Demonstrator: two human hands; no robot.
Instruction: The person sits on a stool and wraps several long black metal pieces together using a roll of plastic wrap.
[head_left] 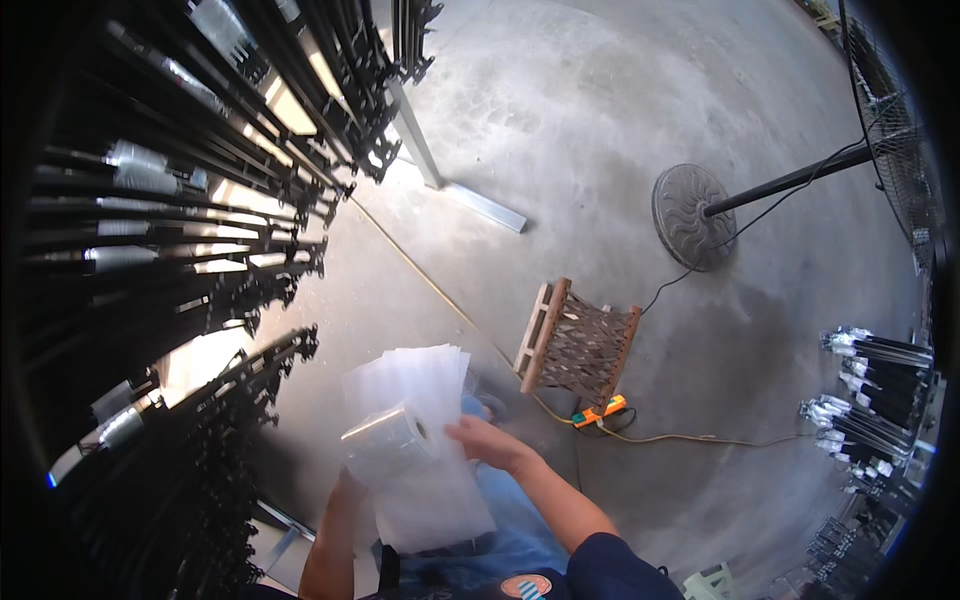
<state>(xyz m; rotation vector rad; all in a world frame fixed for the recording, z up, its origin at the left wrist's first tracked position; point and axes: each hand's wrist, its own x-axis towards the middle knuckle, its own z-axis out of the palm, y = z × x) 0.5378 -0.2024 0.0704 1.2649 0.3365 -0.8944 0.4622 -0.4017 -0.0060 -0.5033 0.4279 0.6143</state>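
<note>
A stack of thin white translucent sheets [435,500] is held up in front of my body, its far edges fanned out. On top of the sheets lies a roll of clear film [385,446], its round end facing right. My left hand [349,488] holds the roll and sheets from the lower left, with its fingers mostly hidden behind them. Beside the roll's end, my right hand [486,441] has its fingers and thumb closed at the right edge of the sheets.
Dense rows of black metal rods [180,240] hang along my left. Ahead on the concrete floor stands a woven stool [585,345], with an orange power strip [600,411] and cables beside it. A round fan base [693,217] is farther right. More wrapped rods [870,400] stand at the far right.
</note>
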